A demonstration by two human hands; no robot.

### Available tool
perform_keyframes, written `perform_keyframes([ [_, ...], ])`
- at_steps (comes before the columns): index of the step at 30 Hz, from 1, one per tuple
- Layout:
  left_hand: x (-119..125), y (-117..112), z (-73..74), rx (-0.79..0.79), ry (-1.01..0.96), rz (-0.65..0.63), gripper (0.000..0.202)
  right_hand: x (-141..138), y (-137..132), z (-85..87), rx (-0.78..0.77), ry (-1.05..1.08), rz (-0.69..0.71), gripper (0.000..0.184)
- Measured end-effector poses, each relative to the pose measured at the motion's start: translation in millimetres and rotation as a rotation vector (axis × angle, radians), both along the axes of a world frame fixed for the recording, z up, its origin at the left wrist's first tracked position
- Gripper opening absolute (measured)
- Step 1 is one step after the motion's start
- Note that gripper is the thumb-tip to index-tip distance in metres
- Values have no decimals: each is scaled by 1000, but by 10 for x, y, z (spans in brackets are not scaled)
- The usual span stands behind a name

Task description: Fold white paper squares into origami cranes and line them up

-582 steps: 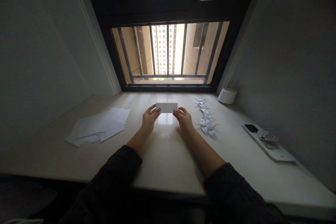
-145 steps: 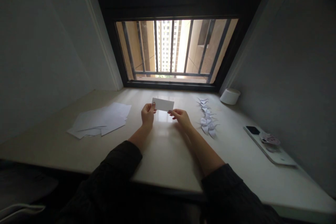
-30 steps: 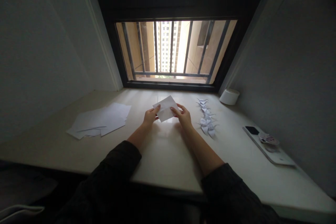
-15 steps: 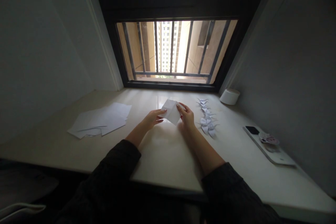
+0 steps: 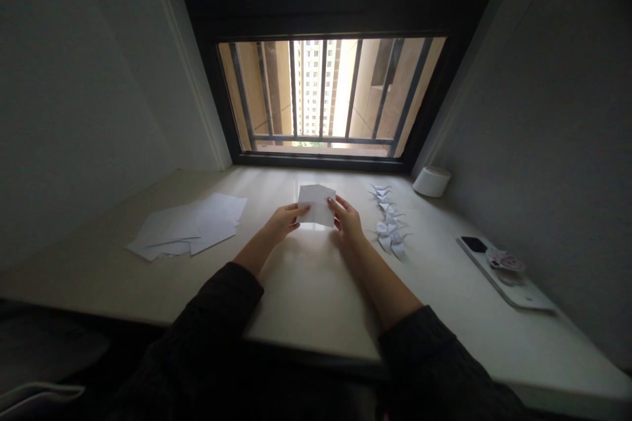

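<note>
A creased sheet of white paper (image 5: 316, 207) is held up over the middle of the sill, roughly square to me. My left hand (image 5: 286, 220) pinches its left edge, thumb on the near face. On the opposite edge my right hand (image 5: 347, 216) grips it the same way, thumb in front and fingers behind. Just right of my right hand runs a row of several folded paper cranes (image 5: 389, 223). The fingers behind the paper are partly hidden.
Loose white sheets (image 5: 197, 223) lie fanned at the left. A white phone (image 5: 508, 276) with a grip on its back rests at the right. A white roll-shaped object (image 5: 432, 181) stands in the back right corner, beside the barred window (image 5: 323, 161).
The paper has turned from a tilted position to a squarer one. Both hands have shifted slightly with it, still holding its two sides.
</note>
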State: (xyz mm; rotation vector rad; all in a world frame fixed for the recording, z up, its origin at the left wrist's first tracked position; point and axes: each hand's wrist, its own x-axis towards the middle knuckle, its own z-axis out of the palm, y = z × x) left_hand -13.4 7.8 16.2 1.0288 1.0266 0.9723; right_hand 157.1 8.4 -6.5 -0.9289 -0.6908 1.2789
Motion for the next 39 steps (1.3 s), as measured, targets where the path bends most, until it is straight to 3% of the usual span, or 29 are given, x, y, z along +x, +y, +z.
perform_keyframes([
  [6,-5,6,14,-22,-6,62,50,-71,-72,17,60,-96,170,53],
  [14,36,-12,9,-23,-55,46,51,-120,-104,44,82,-120,182,54],
  [25,-14,-5,-11,75,-53,-15,52,-61,-54,10,53,-1,121,52],
  [32,2,-46,58,226,-27,56,101,-33,-45,21,4,21,100,48],
  [39,4,-76,154,178,-150,-16,84,-41,-53,29,-9,-10,113,48],
])
